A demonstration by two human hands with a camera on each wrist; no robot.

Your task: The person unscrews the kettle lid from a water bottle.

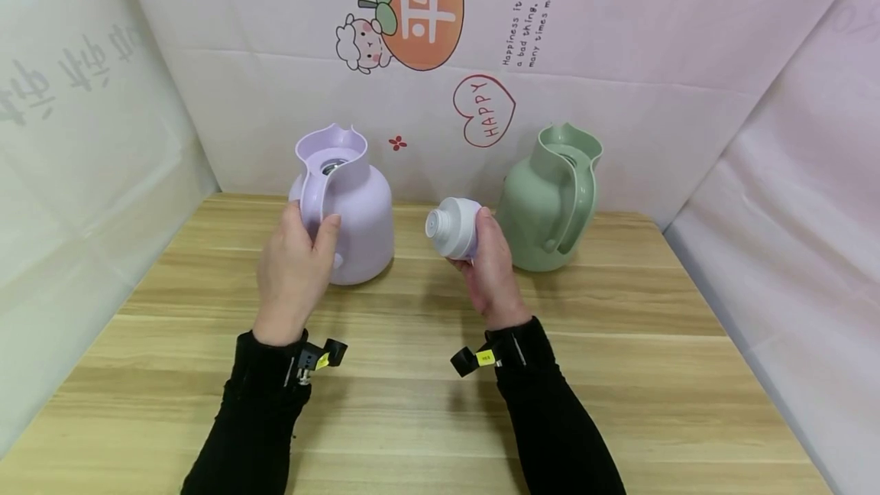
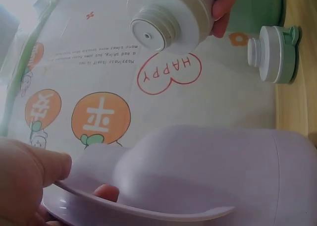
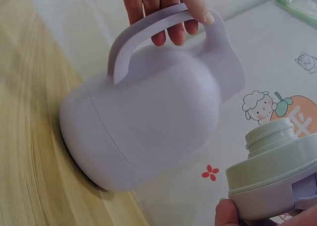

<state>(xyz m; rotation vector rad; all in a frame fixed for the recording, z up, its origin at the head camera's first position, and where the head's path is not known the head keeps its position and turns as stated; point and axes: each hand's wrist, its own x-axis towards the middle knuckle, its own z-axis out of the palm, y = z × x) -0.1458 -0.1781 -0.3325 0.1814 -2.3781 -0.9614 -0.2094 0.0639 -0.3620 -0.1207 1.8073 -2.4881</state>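
Observation:
A lilac jug point(image 1: 351, 205) stands open-topped on the wooden table point(image 1: 412, 396). My left hand point(image 1: 296, 270) grips its handle point(image 3: 143, 35), fingers curled under it and thumb on top. My right hand point(image 1: 490, 266) holds a white and lilac stopper lid point(image 1: 454, 228) in the air between the two jugs, its threaded end turned toward the lilac jug. The same lid point(image 2: 171, 15) shows in the left wrist view and again as the lid point(image 3: 277, 171) in the right wrist view. A green jug point(image 1: 550, 201) stands at the right, untouched.
A green and white lid point(image 2: 275, 52) lies on the table beside the green jug. A printed pale backdrop point(image 1: 440, 59) closes in the back and both sides. Bare wood stretches in front of both jugs.

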